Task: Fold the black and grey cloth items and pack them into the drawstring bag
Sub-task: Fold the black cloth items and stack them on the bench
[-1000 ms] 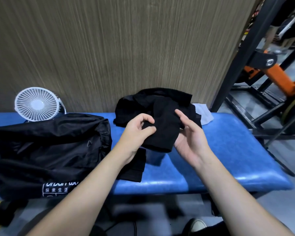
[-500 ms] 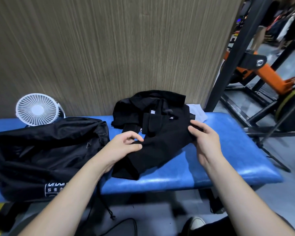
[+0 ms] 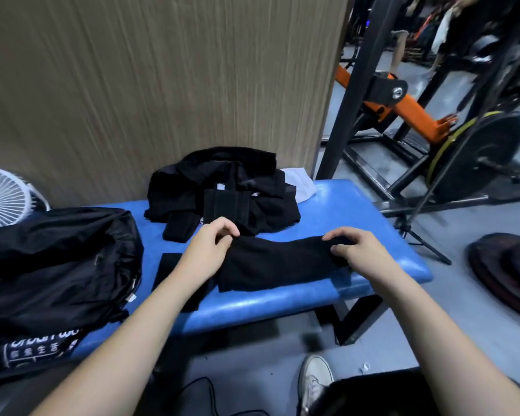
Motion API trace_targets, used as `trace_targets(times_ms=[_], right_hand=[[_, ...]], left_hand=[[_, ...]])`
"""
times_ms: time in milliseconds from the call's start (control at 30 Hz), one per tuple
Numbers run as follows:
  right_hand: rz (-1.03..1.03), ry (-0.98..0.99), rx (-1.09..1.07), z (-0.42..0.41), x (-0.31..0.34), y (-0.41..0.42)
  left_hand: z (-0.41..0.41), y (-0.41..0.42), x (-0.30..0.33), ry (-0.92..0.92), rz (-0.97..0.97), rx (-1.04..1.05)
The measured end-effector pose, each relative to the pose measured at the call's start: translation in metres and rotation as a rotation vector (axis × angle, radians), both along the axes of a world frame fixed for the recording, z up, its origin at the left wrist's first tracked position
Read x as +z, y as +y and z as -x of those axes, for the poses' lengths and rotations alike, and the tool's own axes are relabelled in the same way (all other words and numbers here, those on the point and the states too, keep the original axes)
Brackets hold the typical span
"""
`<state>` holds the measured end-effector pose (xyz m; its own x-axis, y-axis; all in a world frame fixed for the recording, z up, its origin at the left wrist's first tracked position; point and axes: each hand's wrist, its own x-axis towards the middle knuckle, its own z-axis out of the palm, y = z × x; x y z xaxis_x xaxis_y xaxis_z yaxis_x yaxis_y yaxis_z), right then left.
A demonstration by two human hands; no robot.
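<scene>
Black cloth (image 3: pixel 279 264) flat on bench (image 3: pixel 357 205) — a grip at each end

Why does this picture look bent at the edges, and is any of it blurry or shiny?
Head view: the wide lens bows the black steel post and stretches both forearms; the wood wall is smeared as if by motion; ceiling light glares off the blue bench front edge; the black cloth between the left hand and right hand shows almost no detail.
</scene>
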<state>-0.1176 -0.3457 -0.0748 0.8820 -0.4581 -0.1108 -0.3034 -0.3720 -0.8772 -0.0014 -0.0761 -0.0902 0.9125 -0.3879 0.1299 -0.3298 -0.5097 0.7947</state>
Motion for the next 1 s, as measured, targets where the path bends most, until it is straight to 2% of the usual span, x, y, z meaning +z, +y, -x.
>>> trace_targets(times_ms=[133, 267, 433, 533, 667, 867, 1000], right_hand=[[-0.019, -0.044, 0.036, 0.011, 0.01, -0.013], [0.195, -0.137, 0.169, 0.012, 0.009, -0.015], [0.271, -0.135, 0.126, 0.011, 0.005, -0.016], [0.296, -0.158, 0.066, 0.014, 0.006, -0.017], [0.351, -0.238, 0.029, 0.02, 0.008, -0.02], [0.274, -0.289, 0.02, 0.025, 0.01, -0.026], [0.282, -0.272, -0.005, 0.017, 0.007, -0.023]], left_hand=[[-0.001, -0.002, -0.006, -0.171, -0.202, -0.198], [0.005, 0.005, -0.005, -0.222, -0.461, -0.383], [0.008, 0.011, -0.005, -0.332, -0.535, -0.384], [0.011, 0.011, -0.005, -0.328, -0.447, -0.374], [0.017, 0.009, 0.004, -0.295, -0.122, -0.302], [0.02, 0.015, 0.018, 0.222, 0.328, -0.127], [0.027, 0.01, 0.014, 0.347, 0.369, -0.091]])
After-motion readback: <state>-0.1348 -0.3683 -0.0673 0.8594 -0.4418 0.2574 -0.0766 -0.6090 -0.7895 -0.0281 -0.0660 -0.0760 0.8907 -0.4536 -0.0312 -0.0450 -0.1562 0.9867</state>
